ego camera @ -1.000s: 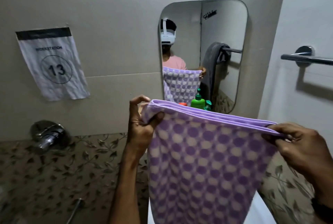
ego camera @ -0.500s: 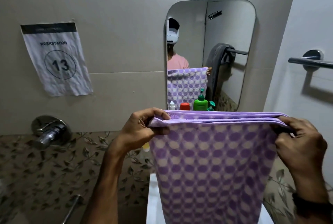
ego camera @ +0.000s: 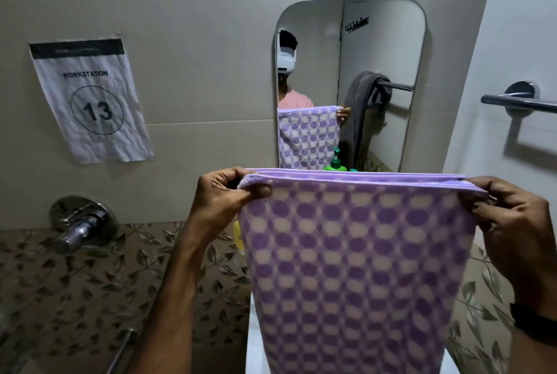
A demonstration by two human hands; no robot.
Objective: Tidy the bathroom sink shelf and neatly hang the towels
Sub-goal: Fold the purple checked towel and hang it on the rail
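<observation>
A purple and white dotted towel (ego camera: 355, 268), folded in several layers, hangs in front of me and hides most of the sink and shelf. My left hand (ego camera: 226, 193) pinches its top left corner. My right hand (ego camera: 512, 223) grips the top right corner. The folded top edge runs level between both hands. A chrome towel bar (ego camera: 518, 104) sticks out from the right wall, above and right of my right hand. Behind the towel's top edge peeks a green pump bottle (ego camera: 336, 161). A yellow bottle (ego camera: 237, 235) shows at the towel's left edge.
A mirror (ego camera: 376, 57) hangs on the tiled wall and reflects a grey towel bunched on a bar. A chrome tap valve (ego camera: 80, 224) sits low on the left wall. A paper sign reading 13 (ego camera: 90, 99) is taped at left. The white sink rim (ego camera: 250, 343) shows below.
The towel's top edge has levelled out and my hands have drawn it taut. The view has shifted slightly, so the towel covers more of the bottles behind it.
</observation>
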